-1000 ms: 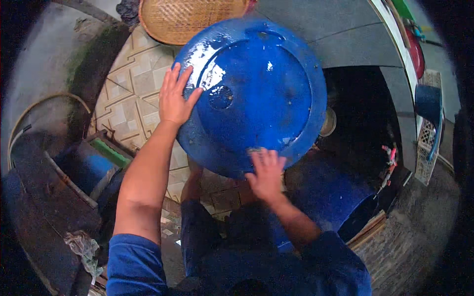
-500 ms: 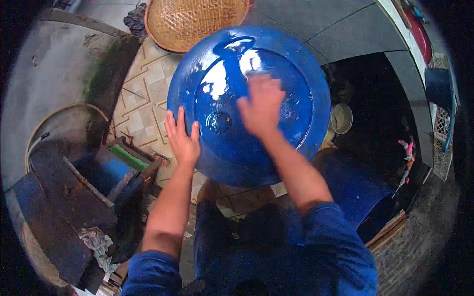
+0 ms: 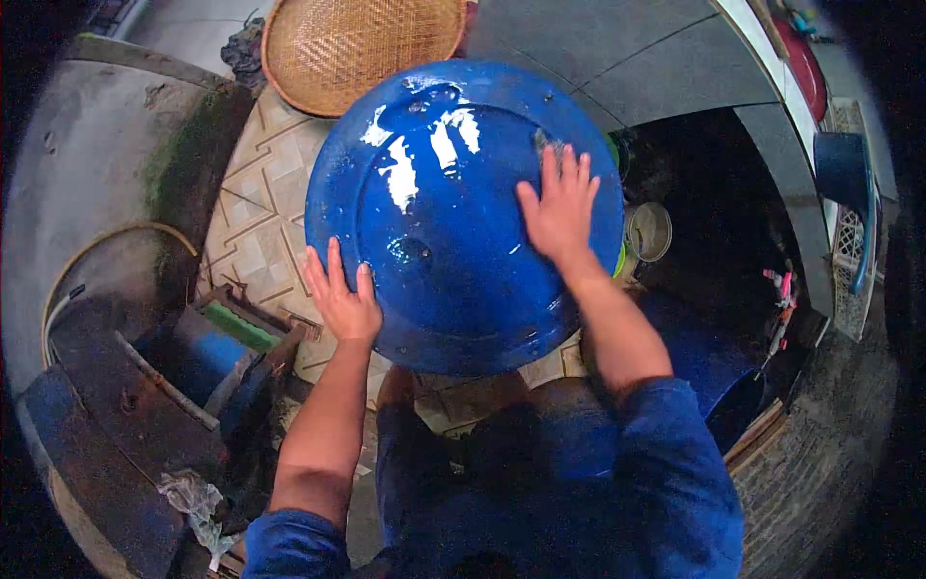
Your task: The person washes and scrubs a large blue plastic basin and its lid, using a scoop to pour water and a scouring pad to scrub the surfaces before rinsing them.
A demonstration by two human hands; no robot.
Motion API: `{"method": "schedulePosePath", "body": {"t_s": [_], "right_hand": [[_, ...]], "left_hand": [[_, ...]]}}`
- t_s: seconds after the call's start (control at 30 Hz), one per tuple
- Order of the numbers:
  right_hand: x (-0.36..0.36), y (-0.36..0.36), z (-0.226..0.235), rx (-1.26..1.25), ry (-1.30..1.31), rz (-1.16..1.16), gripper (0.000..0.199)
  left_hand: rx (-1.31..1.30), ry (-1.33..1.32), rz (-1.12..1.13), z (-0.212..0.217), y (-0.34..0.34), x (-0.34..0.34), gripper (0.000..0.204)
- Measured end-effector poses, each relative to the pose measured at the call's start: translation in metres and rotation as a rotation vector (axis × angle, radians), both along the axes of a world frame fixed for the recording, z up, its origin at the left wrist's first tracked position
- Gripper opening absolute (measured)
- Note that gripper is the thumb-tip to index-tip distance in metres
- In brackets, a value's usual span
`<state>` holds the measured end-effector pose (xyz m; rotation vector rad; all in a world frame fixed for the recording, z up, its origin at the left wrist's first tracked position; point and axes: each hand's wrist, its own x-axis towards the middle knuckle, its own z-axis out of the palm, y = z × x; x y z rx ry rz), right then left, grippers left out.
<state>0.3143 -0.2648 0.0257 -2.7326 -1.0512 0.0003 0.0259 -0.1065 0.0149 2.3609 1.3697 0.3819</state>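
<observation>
Wet and shiny, the round top of a blue plastic drum lies in front of me, with a raised rim and two small round bungs. My left hand rests on its left edge, fingers spread and thumb out. On the right part of the top, my right hand presses flat with its fingers apart. A small greyish patch shows at the right fingertips; I cannot make out whether it is a pad or a wet glint.
A woven bamboo tray lies beyond the drum on patterned tiles. At right stand a small metal pot, a blue barrel and a pink tap. A rusty machine with a blue chute is at left, near a hose.
My right hand has slid to the right across the drum top. The left hand stays on the left edge. The whole view has shifted slightly.
</observation>
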Motion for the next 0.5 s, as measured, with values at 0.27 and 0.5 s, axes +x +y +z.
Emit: {"method": "schedulePosePath", "body": {"t_s": [0.27, 0.5], "right_hand": [[-0.097, -0.016, 0.021, -0.220, 0.344, 0.253, 0.084], [0.018, 0.075, -0.007, 0.044, -0.041, -0.088, 0.069]], "left_hand": [[0.015, 0.046, 0.017, 0.000, 0.004, -0.012, 0.064], [0.004, 0.037, 0.005, 0.001, 0.003, -0.003, 0.064]]}}
